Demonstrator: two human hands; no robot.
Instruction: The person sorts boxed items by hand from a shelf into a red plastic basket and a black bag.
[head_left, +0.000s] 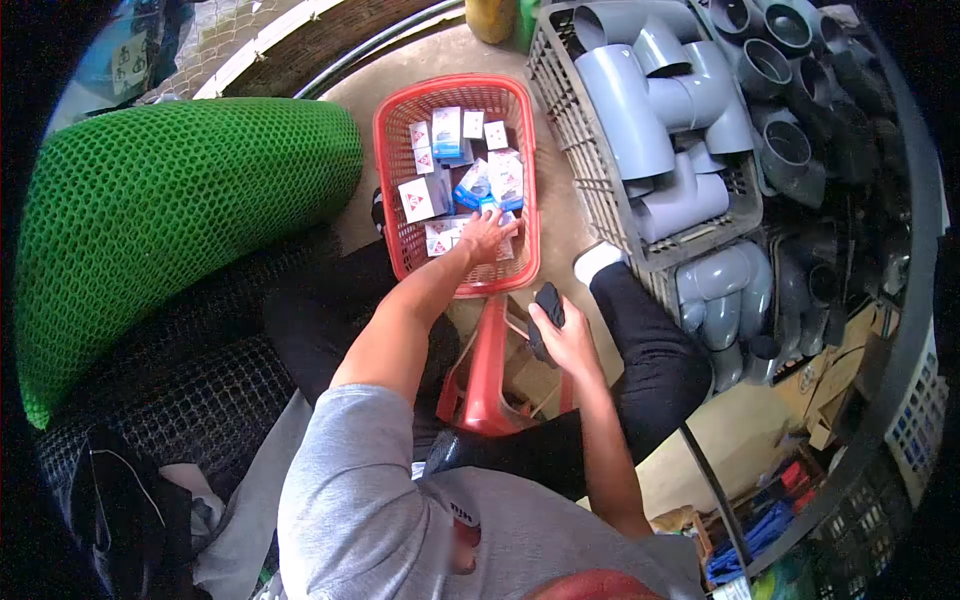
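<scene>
My left hand (484, 238) is inside the red plastic basket (534, 190), over the lower part of the small boxes. Its fingers are apart and touch the boxes, with none clearly held. White boxes with red marks (415, 203) and blue-and-white boxes (472, 184) lie loosely in the basket. To the right, just below the basket, my right hand (570, 342) is closed around a black object (547, 318). A red stool (486, 375) stands between my legs.
A green mesh roll (200, 220) and black netting (190, 360) lie at left. At right, a crate (590, 170) holds grey pipe fittings (625, 110), beside more stacked fittings (770, 65). Crates and cardboard (840, 370) sit at lower right.
</scene>
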